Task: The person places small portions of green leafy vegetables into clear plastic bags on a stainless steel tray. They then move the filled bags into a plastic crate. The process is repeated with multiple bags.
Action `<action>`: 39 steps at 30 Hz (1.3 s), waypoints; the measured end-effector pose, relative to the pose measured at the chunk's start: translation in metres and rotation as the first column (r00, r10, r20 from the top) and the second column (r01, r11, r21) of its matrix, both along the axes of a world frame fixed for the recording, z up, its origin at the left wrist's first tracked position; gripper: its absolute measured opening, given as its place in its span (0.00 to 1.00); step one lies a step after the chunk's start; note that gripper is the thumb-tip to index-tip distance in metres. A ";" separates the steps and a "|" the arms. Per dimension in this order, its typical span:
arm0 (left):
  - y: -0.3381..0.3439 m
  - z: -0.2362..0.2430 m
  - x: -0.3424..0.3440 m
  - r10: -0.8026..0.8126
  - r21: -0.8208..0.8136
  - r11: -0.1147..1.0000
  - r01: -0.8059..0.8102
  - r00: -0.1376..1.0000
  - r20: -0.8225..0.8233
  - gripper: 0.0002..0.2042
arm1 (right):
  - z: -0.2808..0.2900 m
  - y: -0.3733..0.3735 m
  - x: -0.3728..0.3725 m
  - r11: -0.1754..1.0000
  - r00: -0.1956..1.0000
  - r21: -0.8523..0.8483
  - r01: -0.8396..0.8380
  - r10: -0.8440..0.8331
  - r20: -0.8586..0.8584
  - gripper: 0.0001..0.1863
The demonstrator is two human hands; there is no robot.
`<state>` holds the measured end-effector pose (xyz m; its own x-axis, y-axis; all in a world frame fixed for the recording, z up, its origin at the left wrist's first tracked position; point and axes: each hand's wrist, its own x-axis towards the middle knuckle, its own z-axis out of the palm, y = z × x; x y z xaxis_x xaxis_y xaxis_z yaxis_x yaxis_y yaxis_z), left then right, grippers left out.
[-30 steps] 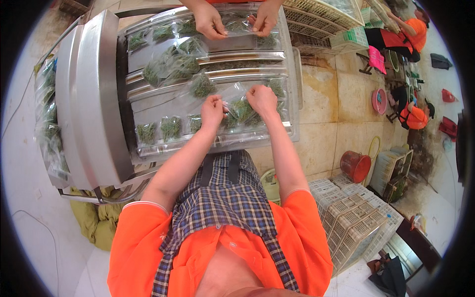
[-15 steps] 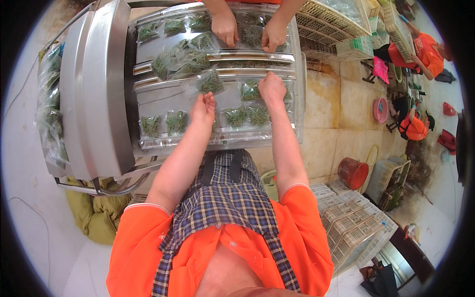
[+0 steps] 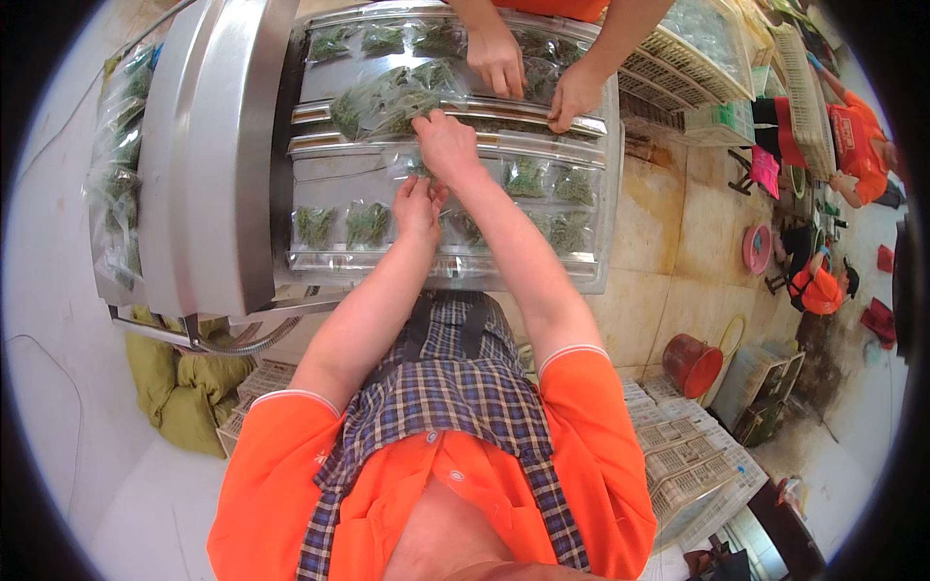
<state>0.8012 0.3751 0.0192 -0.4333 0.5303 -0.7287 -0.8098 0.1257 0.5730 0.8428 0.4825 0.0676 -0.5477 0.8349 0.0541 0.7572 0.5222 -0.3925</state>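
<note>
My right hand reaches across to the middle sealing bar of a steel sealing machine and pinches the top of a clear bag of greens. My left hand pinches the same bag's lower end, just below the right hand. More clear bags of green leaves lie in rows in the near chamber, and others in the far chamber. Across the machine, a co-worker's two hands press on bags at the far bar.
The machine's curved steel lid stands open at the left, with filled bags beyond it. Yellow-green sacks lie under the machine. A red bucket and white plastic crates stand at the right. People in orange sit farther right.
My right hand moved up and left to the middle bar. My left hand shifted slightly right, so both now meet on one bag. The co-worker's hands moved right along the far bar.
</note>
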 end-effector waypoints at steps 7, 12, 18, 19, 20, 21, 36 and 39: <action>-0.011 0.006 0.007 -0.028 0.007 1.000 0.030 0.986 -0.162 0.23 | -0.006 0.010 0.045 0.982 0.974 -0.184 -0.037 -0.005 -0.227 0.06; -0.017 0.030 0.010 -0.159 0.064 0.965 0.253 0.765 -0.625 0.16 | -0.010 -0.005 0.095 0.925 0.775 -0.378 -0.049 -0.203 -0.599 0.07; -0.019 0.047 -0.003 -0.145 0.023 0.914 0.405 0.379 -0.914 0.07 | -0.001 -0.043 0.100 0.890 0.560 -0.455 -0.039 -0.357 -0.748 0.07; -0.019 0.050 -0.007 -0.142 0.018 0.916 0.401 0.365 -0.920 0.07 | 0.000 -0.049 0.100 0.902 0.519 -0.432 0.012 -0.375 -0.768 0.07; -0.020 0.052 -0.012 -0.140 0.010 0.919 0.395 0.350 -0.926 0.07 | 0.001 -0.055 0.102 0.902 0.561 -0.425 0.078 -0.392 -0.729 0.06; -0.020 0.054 -0.016 -0.188 -0.041 0.913 0.407 0.330 -0.925 0.07 | 0.001 -0.060 0.106 0.899 0.598 -0.415 0.144 -0.413 -0.687 0.07; 0.033 -0.010 -0.066 -0.710 -0.382 0.704 0.599 0.585 -0.392 0.10 | -0.009 -0.022 0.068 0.770 0.819 -0.289 0.569 -0.502 0.277 0.13; 0.025 -0.002 -0.077 -0.547 -0.205 0.833 0.513 0.716 -0.432 0.13 | -0.010 -0.020 0.068 0.736 0.792 -0.295 0.610 -0.555 0.254 0.14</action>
